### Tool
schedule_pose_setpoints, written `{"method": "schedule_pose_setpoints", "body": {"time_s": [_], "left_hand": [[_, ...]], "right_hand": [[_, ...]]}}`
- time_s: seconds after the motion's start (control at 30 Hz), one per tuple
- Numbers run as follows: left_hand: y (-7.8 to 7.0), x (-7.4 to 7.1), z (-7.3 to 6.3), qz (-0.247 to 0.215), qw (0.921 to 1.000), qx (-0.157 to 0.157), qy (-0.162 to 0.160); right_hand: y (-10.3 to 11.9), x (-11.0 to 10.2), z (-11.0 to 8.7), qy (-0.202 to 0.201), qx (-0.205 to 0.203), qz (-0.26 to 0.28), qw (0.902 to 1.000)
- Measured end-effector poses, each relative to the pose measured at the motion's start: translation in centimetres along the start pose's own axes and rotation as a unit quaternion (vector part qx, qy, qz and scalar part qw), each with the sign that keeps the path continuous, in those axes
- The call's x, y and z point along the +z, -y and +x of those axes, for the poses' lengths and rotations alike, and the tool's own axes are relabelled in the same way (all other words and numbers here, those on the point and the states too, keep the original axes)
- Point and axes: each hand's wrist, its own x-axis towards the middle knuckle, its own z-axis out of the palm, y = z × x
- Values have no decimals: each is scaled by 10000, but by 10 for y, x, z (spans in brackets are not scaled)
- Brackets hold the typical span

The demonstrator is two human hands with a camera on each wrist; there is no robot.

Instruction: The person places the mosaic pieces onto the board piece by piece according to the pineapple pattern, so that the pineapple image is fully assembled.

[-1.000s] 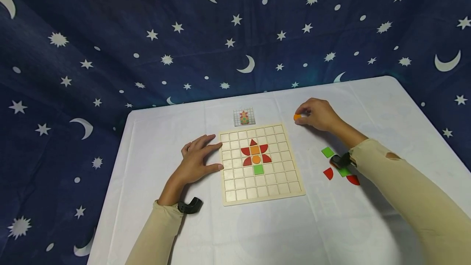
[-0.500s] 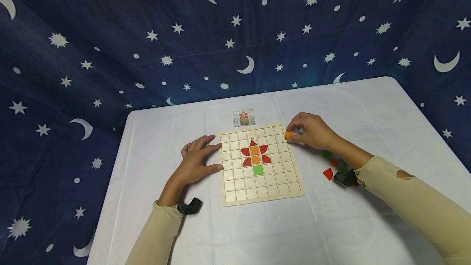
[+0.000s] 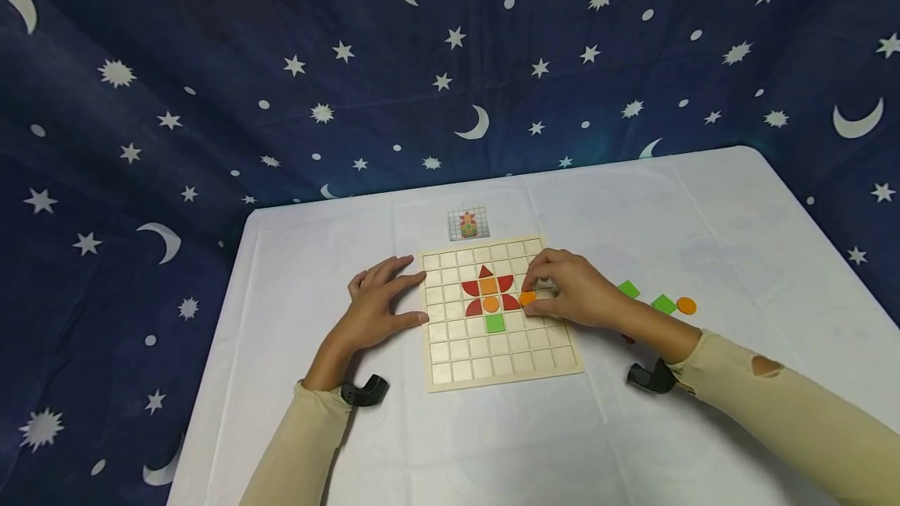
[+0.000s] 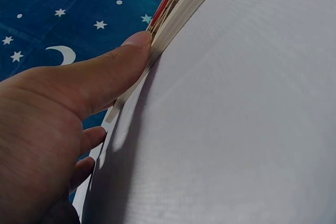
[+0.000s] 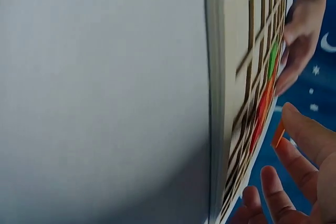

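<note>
My right hand (image 3: pixel 578 289) pinches a small orange tile (image 3: pixel 528 299) between thumb and forefinger, over the right half of a wooden grid board (image 3: pixel 502 383). The right wrist view shows the orange tile (image 5: pixel 279 134) edge-on at the fingertips, above the grid. On the board, red pieces (image 3: pixel 473 307) surround an orange square (image 3: pixel 488 286) and an orange circle (image 3: pixel 491 304), with a green square (image 3: pixel 495 323) below them. My left hand (image 3: pixel 376 309) rests at the board's left side, fingers spread. Its thumb (image 4: pixel 123 66) touches the board's edge in the left wrist view.
A small pattern card (image 3: pixel 468 223) lies behind the board. Right of the board are loose green squares (image 3: pixel 663 304) and an orange circle (image 3: pixel 686 305), with other pieces partly hidden under the right forearm. A star-patterned cloth (image 3: pixel 394 100) hangs behind the white table (image 3: pixel 450 451).
My right hand has brought the orange tile left and toward me, from the table beyond the board's right side to over the grid. The left hand has stayed at the board's edge.
</note>
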Motion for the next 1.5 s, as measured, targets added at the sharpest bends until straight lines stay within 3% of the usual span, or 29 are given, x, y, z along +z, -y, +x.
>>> {"method": "schedule_pose_setpoints", "body": {"time_s": [0.23, 0.5, 0.97, 1.5], "left_hand": [[-2, 0, 3, 30, 10000, 57, -4], [-3, -2, 3, 42, 10000, 31, 15], [-2, -2, 1, 14, 10000, -10, 25], [-2, 0, -1, 50, 10000, -10, -33]], "right_hand": [[10, 19, -6, 108, 35, -62, 9999], [12, 32, -7, -52, -131, -302, 9994], [11, 24, -6, 199, -174, -151, 9995], [15, 28, -8, 95, -71, -337, 9994]]}}
